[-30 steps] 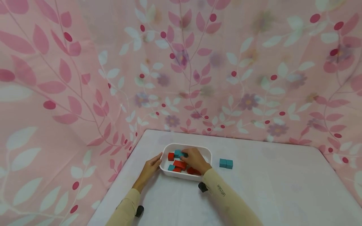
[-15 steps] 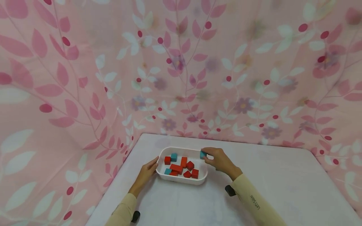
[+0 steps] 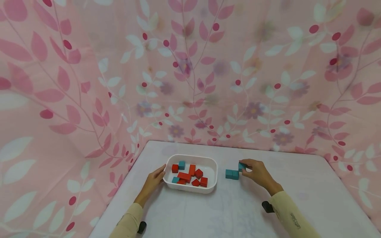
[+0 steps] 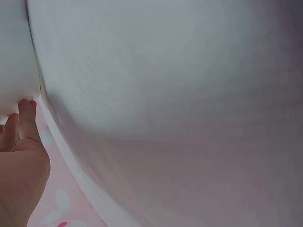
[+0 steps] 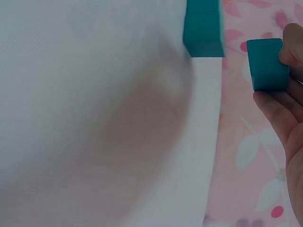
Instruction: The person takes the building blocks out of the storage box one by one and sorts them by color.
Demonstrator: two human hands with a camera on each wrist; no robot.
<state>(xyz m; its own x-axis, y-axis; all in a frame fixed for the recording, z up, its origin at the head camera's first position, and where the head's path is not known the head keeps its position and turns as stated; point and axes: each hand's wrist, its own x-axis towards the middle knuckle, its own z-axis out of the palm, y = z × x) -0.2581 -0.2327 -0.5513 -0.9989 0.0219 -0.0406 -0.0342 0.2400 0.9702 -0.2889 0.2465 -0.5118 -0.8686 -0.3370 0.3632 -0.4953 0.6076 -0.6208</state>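
Note:
My right hand [image 3: 257,172] pinches a teal cube [image 5: 267,65] between thumb and fingers, slightly above the white table. Just left of it, two more teal blocks [image 3: 232,174] stand side by side, and the held cube is apart from them in the right wrist view. My left hand [image 3: 155,181] rests its fingers against the left end of a white plastic tray [image 3: 190,189]; the left wrist view shows these fingers [image 4: 27,120] fairly straight on its outer wall. Inside the tray lie several red blocks [image 3: 184,177] and two teal blocks [image 3: 182,165].
The white-covered table [image 3: 268,211] ends at a pink floral curtain [image 3: 220,82] behind and at the left. Bare tabletop lies right of the teal blocks and in front of the tray. A black wrist device [image 3: 268,207] hangs below the right forearm.
My right hand has lifted a teal cube out of the tray and carried it right, past the rim, to beside the two teal blocks. The left hand stays at the tray's end.

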